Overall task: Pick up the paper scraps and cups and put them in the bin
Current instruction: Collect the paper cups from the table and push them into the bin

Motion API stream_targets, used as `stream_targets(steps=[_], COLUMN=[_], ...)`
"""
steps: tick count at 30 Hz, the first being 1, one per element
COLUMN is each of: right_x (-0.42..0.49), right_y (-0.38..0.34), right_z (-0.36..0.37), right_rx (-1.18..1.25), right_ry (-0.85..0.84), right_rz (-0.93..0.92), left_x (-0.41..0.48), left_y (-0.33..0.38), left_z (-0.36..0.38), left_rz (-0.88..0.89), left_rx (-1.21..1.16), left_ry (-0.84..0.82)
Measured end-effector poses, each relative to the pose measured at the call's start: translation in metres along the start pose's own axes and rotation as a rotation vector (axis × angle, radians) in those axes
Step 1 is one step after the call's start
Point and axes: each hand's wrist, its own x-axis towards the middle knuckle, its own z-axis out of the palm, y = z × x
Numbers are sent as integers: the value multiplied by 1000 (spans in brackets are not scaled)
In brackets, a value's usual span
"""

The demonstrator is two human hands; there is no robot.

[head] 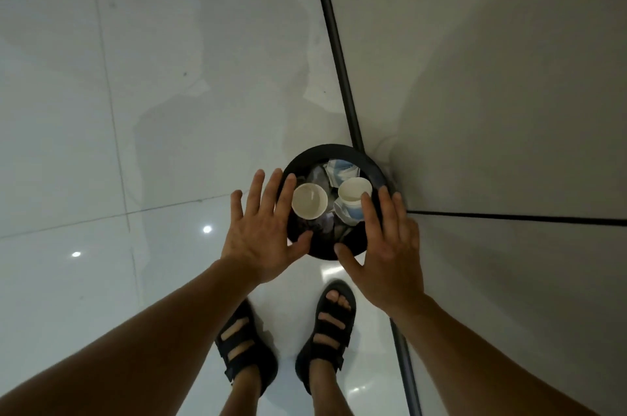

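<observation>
A round black bin [373, 168] stands on the floor in a wall corner, seen from straight above. Inside it lie two white paper cups, one at the left [309, 201] and one at the right [354, 192], with crumpled white and blue paper scraps [341, 168] around them. My left hand [263, 232] hovers over the bin's left rim, fingers spread, holding nothing. My right hand [390, 249] hovers over the right rim, also spread and empty, one fingertip overlapping the right cup.
Glossy white floor tiles [152, 110] spread to the left and ahead. Grey walls [492, 93] with a dark baseboard [339, 59] close the right side. My two feet in black sandals [334, 320] stand just below the bin.
</observation>
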Motion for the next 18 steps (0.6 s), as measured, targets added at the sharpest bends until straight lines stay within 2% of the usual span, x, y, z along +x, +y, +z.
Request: stream_targets(steps=[4, 8, 14, 18], right_x=[-18, -42, -83, -101], right_y=[-35, -84, -157, -208], right_z=[-63, -140, -248, -301], right_rx=[-25, -41, -63, -93], right_ry=[-84, -76, -96, -61], right_rz=[-48, -80, -208, -415], left_x=[-50, -115, -236, -319], left_y=[-4, -14, -35, -34], left_z=[-64, -148, -272, -325], left_rz=[-72, -142, -366, -535], left_rx=[-73, -117, -134, -169], left_ry=[-48, -15, 122, 251])
